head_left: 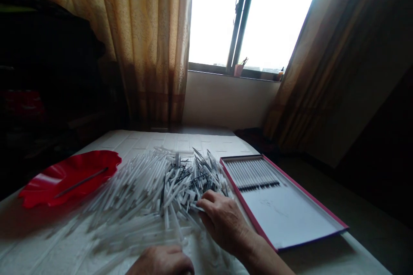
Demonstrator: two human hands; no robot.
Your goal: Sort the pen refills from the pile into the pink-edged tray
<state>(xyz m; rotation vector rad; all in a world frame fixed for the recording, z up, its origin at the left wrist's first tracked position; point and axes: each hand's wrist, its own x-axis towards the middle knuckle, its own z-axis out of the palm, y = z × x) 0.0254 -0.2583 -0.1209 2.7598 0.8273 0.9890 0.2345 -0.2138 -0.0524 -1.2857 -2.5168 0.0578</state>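
Note:
A large heap of thin white pen refills with dark tips covers the middle of the white table. My right hand rests on the heap's right edge, fingers curled down onto the refills; what they pinch is hidden. My left hand shows only partly at the bottom edge, knuckles up, fingers folded under near the heap's front. To the right lies a flat pink-rimmed box with a neat row of refills at its far end.
A red wavy-edged plastic plate sits at the left with one dark refill lying in it. Curtains and a bright window stand behind the table. A small pink pot is on the sill. Dark furniture lies left.

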